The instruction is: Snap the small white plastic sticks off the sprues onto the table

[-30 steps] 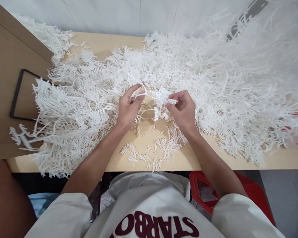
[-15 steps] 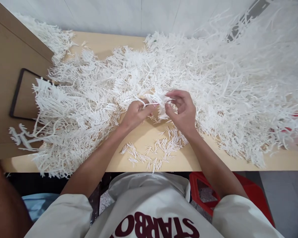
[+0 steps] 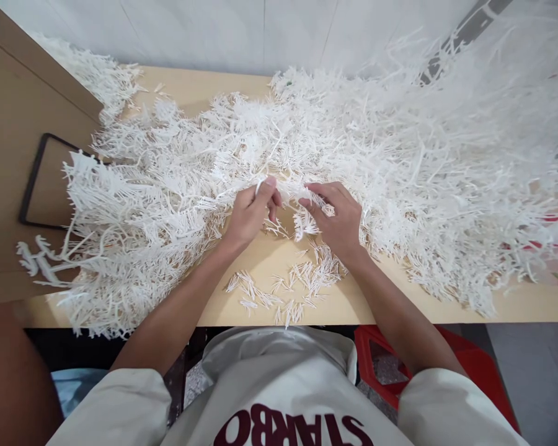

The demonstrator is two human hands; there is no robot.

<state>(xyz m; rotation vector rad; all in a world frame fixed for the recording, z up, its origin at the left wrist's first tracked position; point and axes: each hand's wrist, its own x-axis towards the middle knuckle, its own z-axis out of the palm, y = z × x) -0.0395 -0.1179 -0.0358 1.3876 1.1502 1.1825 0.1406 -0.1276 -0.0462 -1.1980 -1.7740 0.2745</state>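
Note:
My left hand [image 3: 252, 210] is closed in a pinch, thumb against the fingers, on a white branched plastic piece [image 3: 286, 188] that stretches toward the right. My right hand [image 3: 338, 217] reaches in from the other side, thumb and fingertips closed around the spiky right end of the same piece; its exact hold is partly hidden. Beneath the hands, a small white spiky cluster [image 3: 304, 224] hangs or lies by the right fingers. Loose short white sprigs [image 3: 311, 275] are scattered on the tabletop between my forearms.
Heaps of white branched plastic pieces [image 3: 158, 186] cover much of the wooden table [image 3: 270, 254] left, behind and right. A cardboard box [image 3: 23, 142] stands at the left, near a black wire frame [image 3: 28, 186]. A red stool [image 3: 474, 365] is below at right.
My left hand has shifted slightly left and turned its thumb upward. The right hand has moved a little left and down, its fingers closer together around the white piece.

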